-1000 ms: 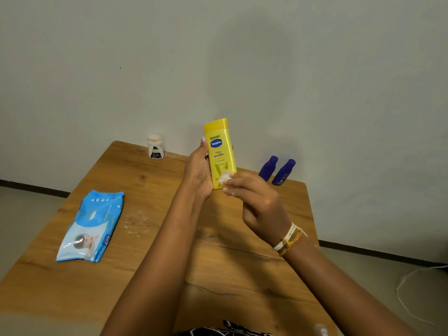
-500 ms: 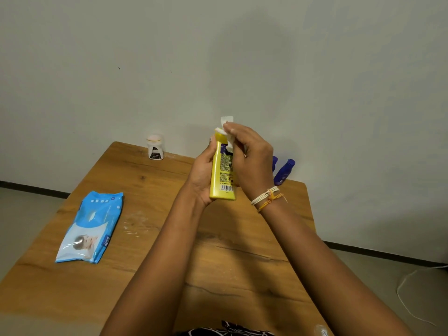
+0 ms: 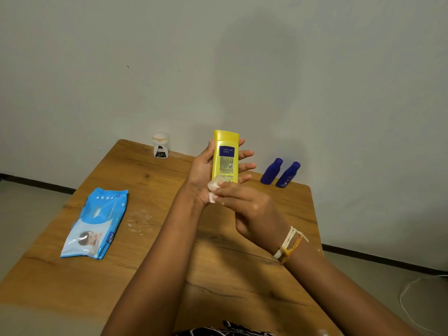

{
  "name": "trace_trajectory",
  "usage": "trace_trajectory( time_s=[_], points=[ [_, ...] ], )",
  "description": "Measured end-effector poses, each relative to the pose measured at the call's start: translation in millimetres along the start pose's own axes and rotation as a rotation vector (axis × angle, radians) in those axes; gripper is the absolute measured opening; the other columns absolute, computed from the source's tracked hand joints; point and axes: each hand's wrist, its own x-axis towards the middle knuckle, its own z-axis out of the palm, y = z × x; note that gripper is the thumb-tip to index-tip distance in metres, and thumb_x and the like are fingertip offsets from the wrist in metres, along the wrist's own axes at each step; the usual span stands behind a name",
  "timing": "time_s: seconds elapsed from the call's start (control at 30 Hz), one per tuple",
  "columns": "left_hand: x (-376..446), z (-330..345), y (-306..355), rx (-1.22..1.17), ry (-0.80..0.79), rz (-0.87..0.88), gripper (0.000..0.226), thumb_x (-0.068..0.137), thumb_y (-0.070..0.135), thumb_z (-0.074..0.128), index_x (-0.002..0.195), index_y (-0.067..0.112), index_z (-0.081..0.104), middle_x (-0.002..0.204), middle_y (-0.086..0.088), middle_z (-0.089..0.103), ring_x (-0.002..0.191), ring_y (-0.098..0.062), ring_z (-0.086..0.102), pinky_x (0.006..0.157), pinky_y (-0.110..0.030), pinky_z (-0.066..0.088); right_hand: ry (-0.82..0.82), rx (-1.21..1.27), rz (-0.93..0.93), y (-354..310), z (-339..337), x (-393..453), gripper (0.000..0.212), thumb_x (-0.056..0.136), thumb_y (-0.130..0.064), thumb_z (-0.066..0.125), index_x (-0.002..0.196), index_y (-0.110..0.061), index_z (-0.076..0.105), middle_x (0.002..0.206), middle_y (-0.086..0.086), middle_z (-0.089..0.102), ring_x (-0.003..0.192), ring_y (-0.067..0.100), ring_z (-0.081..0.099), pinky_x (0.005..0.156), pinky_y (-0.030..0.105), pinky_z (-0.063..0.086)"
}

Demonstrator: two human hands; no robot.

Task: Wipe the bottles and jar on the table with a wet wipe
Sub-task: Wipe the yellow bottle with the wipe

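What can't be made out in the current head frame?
- Yellow bottle: base hidden by the right hand and wet wipe; label print too small.
- Left hand: palm behind the bottle.
- Jar label: too small.
- Blue bottles: text unreadable.

wooden worktop with dark grain cracks, whitish smear at 9 o'clock on it, plain grey wall behind at 12, dark skirting strip at its foot, grey floor, thin white cable on floor at 4 o'clock
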Motion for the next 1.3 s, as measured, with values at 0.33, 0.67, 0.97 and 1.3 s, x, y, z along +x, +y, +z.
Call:
trace_trajectory(
  time_s=[0.33,0.67,0.97,1.3],
  points=[
    [2,3,-2,-0.068,0.062,0.082,0.042,0.098,0.043,0.041,0.112,0.013,0.067,0.105,-0.009,0.067,0.100,-0.025,0.064,0.090,-0.039,0.052,0.177,-0.041,0.226,30,-22,66,0.037,0.087,-0.003,0.058,0.124,-0.001,0.060,0.131,0.016,0.057,0.126,0.028,0.052,0.106,0.036,0.044],
    [-1,-3,2,-0.046,0.051,0.043,0.063,0.099,0.052,0.024,0.140,0.008,0.043,0.134,-0.017,0.055,0.116,-0.030,0.060,0.095,-0.040,0.050,0.103,-0.042,-0.011,12,11,-20,0.030,0.093,-0.005,0.048,0.118,-0.004,0.065,0.127,0.011,0.061,0.128,0.019,0.050,0.101,0.032,0.048],
    [1,7,-3,-0.113,0.096,0.086,0.037,0.097,0.035,0.045,0.116,0.009,0.064,0.106,-0.011,0.068,0.101,-0.024,0.065,0.089,-0.034,0.053,0.311,0.011,0.238,25,-13,69,0.034,0.085,0.001,0.057,0.118,0.000,0.065,0.126,0.016,0.062,0.121,0.027,0.057,0.103,0.036,0.047],
    [-2,-2,-4,-0.061,0.135,0.044,0.059,0.100,0.049,0.026,0.136,0.007,0.047,0.128,-0.016,0.058,0.111,-0.027,0.061,0.091,-0.039,0.051,-0.015,-0.116,-0.143,23,13,-9,0.036,0.089,0.005,0.052,0.121,-0.006,0.064,0.129,0.010,0.060,0.128,0.024,0.050,0.102,0.035,0.047]
  ],
)
